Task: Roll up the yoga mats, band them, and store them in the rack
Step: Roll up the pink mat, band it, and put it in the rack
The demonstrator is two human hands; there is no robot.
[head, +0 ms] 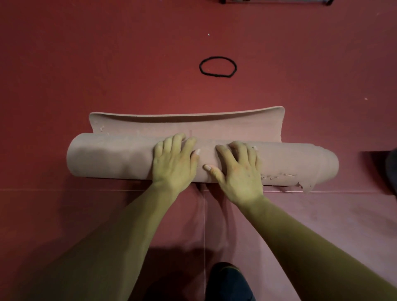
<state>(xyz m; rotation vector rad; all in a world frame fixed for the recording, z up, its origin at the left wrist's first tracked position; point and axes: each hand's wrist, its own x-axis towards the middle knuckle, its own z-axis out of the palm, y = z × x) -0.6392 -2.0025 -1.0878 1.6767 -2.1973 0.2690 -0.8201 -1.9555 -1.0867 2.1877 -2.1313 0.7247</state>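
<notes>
yoga mat [111,156] nearly rolled, both hands pressing

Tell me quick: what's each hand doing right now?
Left hand: open, pressing flat on the rolled yoga mat.
Right hand: open, pressing flat on the same roll.

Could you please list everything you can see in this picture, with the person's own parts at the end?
yoga mat: one, dusty pink, on the floor in the middle, mostly rolled, a short flap lying unrolled beyond the roll, surface flaking near its right end
band: one, black, a loop on the floor beyond the mat, apart from it
floor: one, red, under everything
frame: one, dark, cut off at the top edge, too little shown to identify
dark object: one, right edge, unclear
knee: one, dark cloth, bottom edge
left hand: one, pressing on the roll's middle
right hand: one, pressing beside it
</notes>
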